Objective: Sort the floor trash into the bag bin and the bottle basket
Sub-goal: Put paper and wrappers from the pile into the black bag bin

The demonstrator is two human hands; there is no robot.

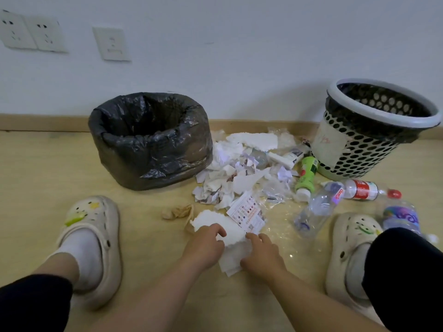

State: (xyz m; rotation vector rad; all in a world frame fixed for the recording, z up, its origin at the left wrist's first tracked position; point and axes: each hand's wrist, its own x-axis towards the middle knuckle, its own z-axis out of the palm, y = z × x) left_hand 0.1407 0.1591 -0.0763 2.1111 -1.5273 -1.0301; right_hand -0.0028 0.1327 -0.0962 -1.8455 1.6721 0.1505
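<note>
A bin lined with a black bag (150,140) stands on the floor at the left. A white perforated basket (374,130) stands at the right. Between them lies a heap of torn paper and foam scraps (239,168). A green bottle (306,177), a red-labelled bottle (364,190), a clear bottle (316,212) and a purple-labelled bottle (401,216) lie near the basket. My left hand (203,248) and my right hand (262,254) both grip white foam and paper scraps (231,236) on the floor in front of me.
My two feet in cream clogs (93,245) (352,255) flank the hands. A crumpled brown tissue (178,212) and a printed leaflet (247,213) lie close by. Clear plastic film (280,226) spreads on the floor. Wall sockets (31,32) sit on the white wall.
</note>
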